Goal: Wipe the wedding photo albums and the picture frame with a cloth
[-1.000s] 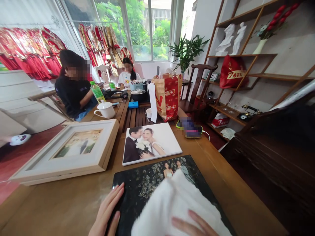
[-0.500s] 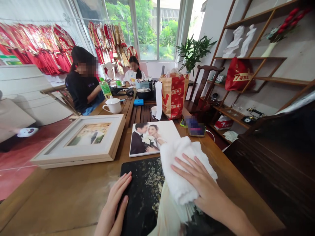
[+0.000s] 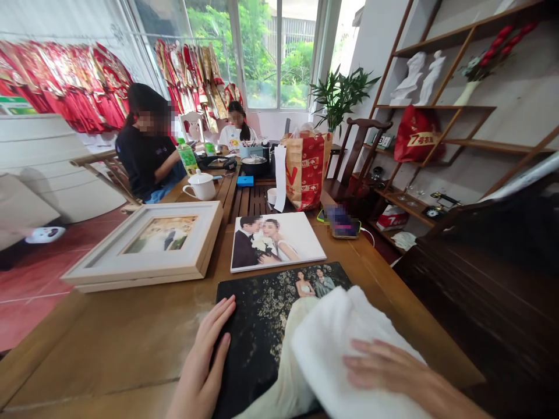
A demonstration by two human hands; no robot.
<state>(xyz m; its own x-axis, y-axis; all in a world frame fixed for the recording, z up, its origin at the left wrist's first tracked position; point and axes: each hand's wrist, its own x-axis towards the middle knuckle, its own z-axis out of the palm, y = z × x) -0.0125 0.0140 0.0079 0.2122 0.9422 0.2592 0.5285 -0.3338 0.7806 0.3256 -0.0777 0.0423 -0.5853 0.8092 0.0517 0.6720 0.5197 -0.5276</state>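
A dark photo panel [image 3: 248, 326] lies flat on the wooden table in front of me, printed with a couple and a long pale gown. My left hand [image 3: 209, 343] rests along its left edge, fingers stretched out and touching it. On the panel's right part, a white towel [image 3: 323, 337] is pressed under my right hand [image 3: 379, 366], which is blurred by motion. The towel hides the panel's lower right. Just beyond lies a white-edged photo print [image 3: 301, 233] of a couple. To the left is a pale wooden picture frame [image 3: 205, 250] with a smaller photo inside.
A lidded white cup [image 3: 203, 186], a paper bag [image 3: 308, 171] and a phone [image 3: 345, 224] stand or lie farther along the table. Two people sit at its far part. A dark chair [image 3: 489, 279] is at the right, before a wooden shelf [image 3: 437, 107].
My right hand and the towel have moved toward me and to the right, uncovering the couple at the panel's top and the photo print's right corner. My left hand stays nearly in place.
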